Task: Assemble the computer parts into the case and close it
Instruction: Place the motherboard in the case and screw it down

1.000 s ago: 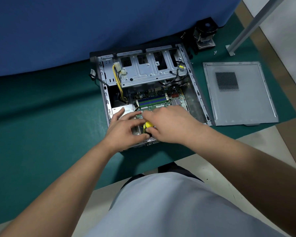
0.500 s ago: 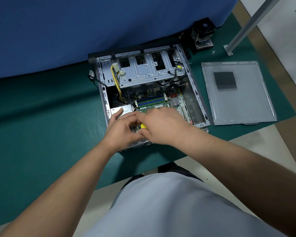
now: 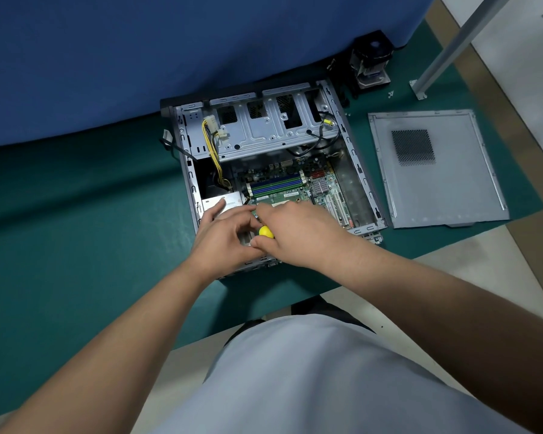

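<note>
An open computer case (image 3: 362, 180) lies on its side on the green mat, its green motherboard (image 3: 323, 186) and blue memory slots showing. Over the case's near left corner, my right hand (image 3: 298, 236) grips a screwdriver by its yellow handle (image 3: 266, 232), whose shaft is hidden. Beside it, my left hand (image 3: 224, 236) has its fingers curled next to the handle and resting by the silver power supply (image 3: 229, 200). The grey side panel (image 3: 436, 180) lies flat to the right of the case.
A black CPU cooler (image 3: 370, 62) stands behind the case at the back right, with small screws (image 3: 390, 94) nearby. A metal post (image 3: 445, 51) rises at the far right. A blue curtain (image 3: 138, 57) hangs behind. The mat's near edge runs below the case.
Both hands stay at the case's near left corner. The yellow handle shows more now than half a second ago, as my right hand has shifted on it.
</note>
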